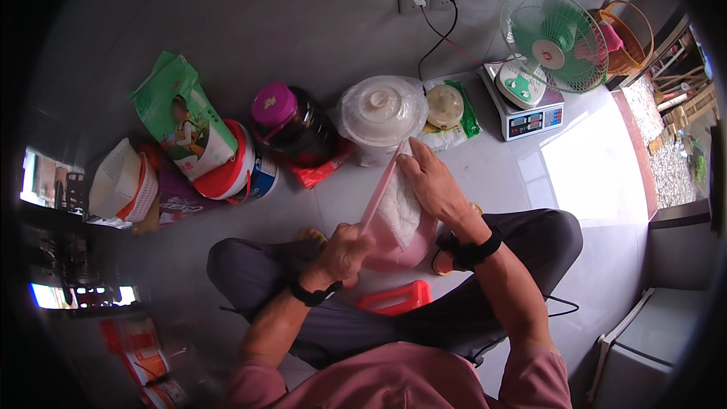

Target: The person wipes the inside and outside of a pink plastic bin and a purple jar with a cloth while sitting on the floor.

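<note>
A pink plastic basin (397, 258) is held tilted between my knees, its straight rim running up and away from me. My left hand (343, 253) grips the near end of that rim. At the far end, my right hand (431, 184) holds a white cloth (400, 213) against the basin. Some of the cloth is hidden under the right hand, and the fingers of both hands are partly out of sight. Below the basin, a red plastic stool (397, 298) shows between my legs.
Along the wall stand a lidded white pot (381, 113) in clear plastic, a dark jar (304, 130) with a purple lid, a bucket (227, 165) under a green bag (184, 119), and white baskets (122, 182). At right, a green fan (548, 45) rests on a digital scale (531, 119).
</note>
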The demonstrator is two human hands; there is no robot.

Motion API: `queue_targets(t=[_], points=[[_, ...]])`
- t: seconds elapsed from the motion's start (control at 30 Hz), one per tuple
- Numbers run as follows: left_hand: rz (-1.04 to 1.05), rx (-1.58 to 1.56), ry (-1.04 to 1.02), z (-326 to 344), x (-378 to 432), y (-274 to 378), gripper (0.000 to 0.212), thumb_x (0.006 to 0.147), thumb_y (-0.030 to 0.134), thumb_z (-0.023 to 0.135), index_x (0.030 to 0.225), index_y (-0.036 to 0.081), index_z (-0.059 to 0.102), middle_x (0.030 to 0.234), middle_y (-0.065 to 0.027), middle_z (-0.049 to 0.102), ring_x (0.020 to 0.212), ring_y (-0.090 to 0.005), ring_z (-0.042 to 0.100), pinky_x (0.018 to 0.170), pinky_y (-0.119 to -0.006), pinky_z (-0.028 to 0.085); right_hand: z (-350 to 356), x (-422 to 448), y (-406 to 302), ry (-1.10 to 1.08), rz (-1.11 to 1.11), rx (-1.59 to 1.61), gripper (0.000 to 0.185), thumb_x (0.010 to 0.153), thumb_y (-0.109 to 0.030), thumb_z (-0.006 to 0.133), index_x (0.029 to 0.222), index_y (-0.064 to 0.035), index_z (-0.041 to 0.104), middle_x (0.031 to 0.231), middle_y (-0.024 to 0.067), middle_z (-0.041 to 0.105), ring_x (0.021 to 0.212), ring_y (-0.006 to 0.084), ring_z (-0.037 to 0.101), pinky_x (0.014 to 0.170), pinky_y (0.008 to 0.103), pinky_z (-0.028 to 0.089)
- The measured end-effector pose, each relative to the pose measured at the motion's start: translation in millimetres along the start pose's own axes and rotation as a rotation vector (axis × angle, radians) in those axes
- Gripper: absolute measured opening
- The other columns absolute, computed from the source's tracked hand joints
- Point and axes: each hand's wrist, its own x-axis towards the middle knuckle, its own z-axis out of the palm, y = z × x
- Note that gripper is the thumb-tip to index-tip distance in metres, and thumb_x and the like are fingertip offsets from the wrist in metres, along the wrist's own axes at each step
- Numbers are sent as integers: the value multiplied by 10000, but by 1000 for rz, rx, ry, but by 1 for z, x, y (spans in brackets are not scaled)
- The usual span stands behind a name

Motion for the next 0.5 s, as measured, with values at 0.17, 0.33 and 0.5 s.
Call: queue_targets(t=[0.17, 0.33, 0.5], points=[[20, 406, -10, -2, -3, -9, 160, 795, 95, 635, 943, 40, 659, 890, -143, 639, 761, -307, 615, 628, -396, 482, 10, -13, -5, 191, -193, -133, 593, 952, -298, 539, 1355, 117, 407, 1362, 349, 468, 1268, 472, 458, 1070, 495, 357], [-157, -470, 65, -4, 5, -27, 476, 1044, 467, 385, 1152, 47, 580, 1042, -53, 634, 911, -183, 617, 778, -337, 505, 48, -58, -24, 101, -528, -276, 683, 846, -144, 584, 1428, 114, 337, 1479, 333, 352, 1411, 471, 310, 1175, 523, 228], [-123, -597, 166, -4, 6, -13, 609, 1052, 565, 245, 1377, 93, 452, 1310, -1, 551, 1137, -127, 547, 951, -314, 472, 50, -64, -32, 118, -622, -307, 654, 820, -80, 566, 1404, 131, 361, 1460, 334, 375, 1406, 488, 315, 1184, 523, 214]])
